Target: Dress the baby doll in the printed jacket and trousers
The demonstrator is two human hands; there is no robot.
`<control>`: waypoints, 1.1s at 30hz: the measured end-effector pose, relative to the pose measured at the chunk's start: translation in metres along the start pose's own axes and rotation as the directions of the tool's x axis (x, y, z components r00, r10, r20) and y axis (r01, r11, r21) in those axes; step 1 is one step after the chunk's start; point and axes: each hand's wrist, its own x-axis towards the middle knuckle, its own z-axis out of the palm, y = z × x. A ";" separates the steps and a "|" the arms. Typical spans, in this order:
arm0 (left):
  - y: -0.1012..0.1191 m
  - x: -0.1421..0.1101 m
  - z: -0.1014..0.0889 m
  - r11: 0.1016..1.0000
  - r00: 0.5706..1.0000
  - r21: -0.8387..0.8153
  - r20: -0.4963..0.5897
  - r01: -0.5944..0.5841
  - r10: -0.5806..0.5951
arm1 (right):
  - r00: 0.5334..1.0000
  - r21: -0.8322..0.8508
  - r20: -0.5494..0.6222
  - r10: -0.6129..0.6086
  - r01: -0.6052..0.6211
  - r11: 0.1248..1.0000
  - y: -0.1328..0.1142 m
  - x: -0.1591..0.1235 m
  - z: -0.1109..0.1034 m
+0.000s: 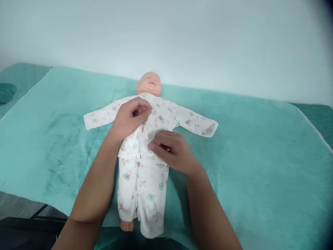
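A baby doll (148, 83) lies on its back, head toward the wall, dressed in a white printed baby shirt (161, 111) and matching trousers (152, 187). Over the chest, my left hand (131, 116) is closed, thumb and fingers pinched at the shirt front. My right hand (175, 149) sits lower, near the shirt's hem, its fingers curled and the thumb tip against the cloth. The fingers cover most of the cloth they hold. Both sleeves stretch out sideways, with the doll's hands hidden inside. One bare foot (127, 225) shows below a trouser leg; the other is covered.
A teal plush cover (255, 166) spreads under the doll across the table. Behind it rises a pale wall (197, 41). Darker teal cloth (314, 121) shows at the far right corner. At lower left, a black object (28, 231) stands below the table edge.
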 end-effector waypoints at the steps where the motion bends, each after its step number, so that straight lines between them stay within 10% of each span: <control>1: 0.000 -0.001 0.001 1.000 0.999 0.007 -0.045 -0.017 0.017 | 0.999 0.061 -0.025 0.028 -0.027 0.998 0.003 0.000 0.000; 9: -0.016 -0.077 -0.012 0.945 0.955 0.268 -0.178 -0.186 0.239 | 0.921 0.471 -0.304 0.244 -0.078 0.879 0.030 -0.005 0.001; 15: -0.029 -0.159 -0.025 0.893 0.958 0.428 -0.170 -0.139 0.230 | 0.844 0.395 -0.490 0.218 -0.007 0.919 0.033 0.000 0.005; 23: -0.031 -0.164 -0.016 0.737 0.913 0.656 -0.185 -0.161 0.364 | 0.951 -0.147 -0.301 -0.073 0.029 0.989 0.028 0.002 0.020; 33: -0.025 -0.173 -0.015 0.727 0.878 0.667 -0.235 -0.165 0.416 | 0.984 -0.109 -0.176 0.012 -0.032 0.994 0.030 0.002 0.019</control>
